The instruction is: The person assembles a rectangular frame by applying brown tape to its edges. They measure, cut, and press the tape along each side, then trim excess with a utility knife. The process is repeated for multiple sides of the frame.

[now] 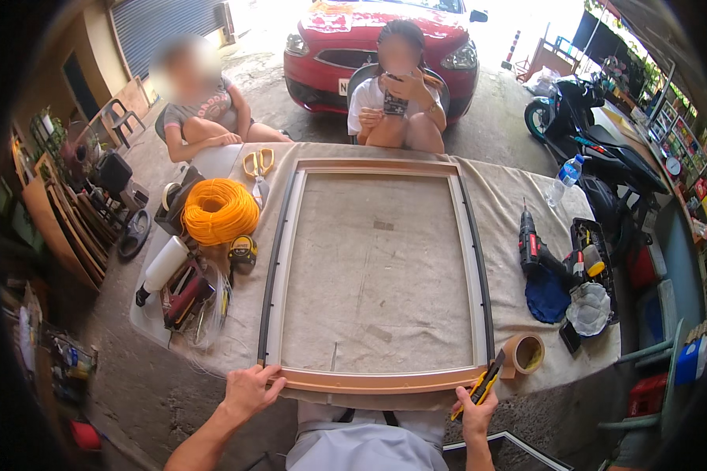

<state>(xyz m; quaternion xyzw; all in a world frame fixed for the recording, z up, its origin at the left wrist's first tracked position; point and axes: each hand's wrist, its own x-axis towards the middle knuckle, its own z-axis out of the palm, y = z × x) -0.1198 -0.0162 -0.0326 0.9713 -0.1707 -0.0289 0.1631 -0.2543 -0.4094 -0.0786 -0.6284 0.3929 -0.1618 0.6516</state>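
Observation:
A large rectangular frame (463,271) lies flat on the cloth-covered table in front of me. Its near and far rails are covered with brown tape (369,381), and dark strips run along its long sides. At the near left corner my left hand (247,392) grips the frame's edge, thumb and fingers on the tape. Close to the near right corner, my right hand (476,410) is closed round a yellow and black utility knife (485,382), blade end pointing away from me. A roll of brown tape (524,353) stands just right of the knife.
Left on the table: orange rope coil (220,212), tape measure (243,254), scissors (258,173), a white roll (166,264). Right: cordless drill (530,243), blue cloth (548,295), water bottle (565,180). Two people (204,114) sit beyond the table, before a red car (322,71).

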